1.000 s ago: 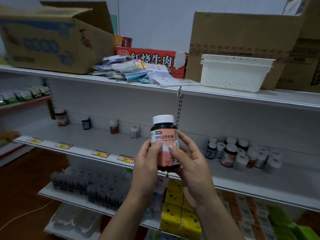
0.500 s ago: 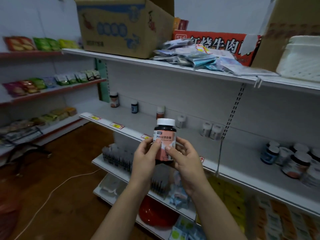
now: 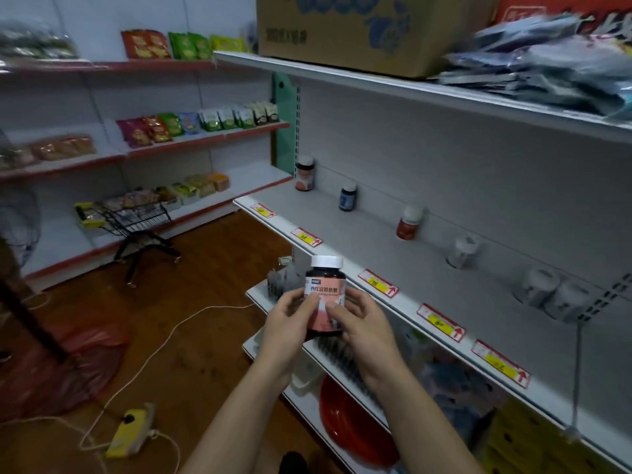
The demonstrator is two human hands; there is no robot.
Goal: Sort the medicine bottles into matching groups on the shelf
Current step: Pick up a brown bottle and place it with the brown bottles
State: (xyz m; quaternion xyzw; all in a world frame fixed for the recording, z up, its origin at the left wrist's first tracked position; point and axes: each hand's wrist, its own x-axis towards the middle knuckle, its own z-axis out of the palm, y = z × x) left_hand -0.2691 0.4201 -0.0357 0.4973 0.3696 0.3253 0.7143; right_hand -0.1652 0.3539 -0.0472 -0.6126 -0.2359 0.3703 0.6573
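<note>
Beyond and to the right of the fingers runs the grey shelf, with yellow-and-red price tags along its front edge. High above them, on the top board, sits a cardboard box with blue print. Far off to their left, across the wooden floor, stands a black wire shopping cart.

The left hand and the right hand are raised together and both grip the medicine bottle. Both thumbs are pressed on its pink label and the other fingers curl round behind it. The bottle is dark with a white cap, held upright in the air just in front of the shelf edge and not touching it.

Along the shelf's back wall, above the fingers, stands a spaced row. A pink-labelled bottle at the left end looks like the held one. A blue bottle and a red bottle follow to the right. Further right is a white bottle, and then a blurred pair of white bottles standing close together.
</note>
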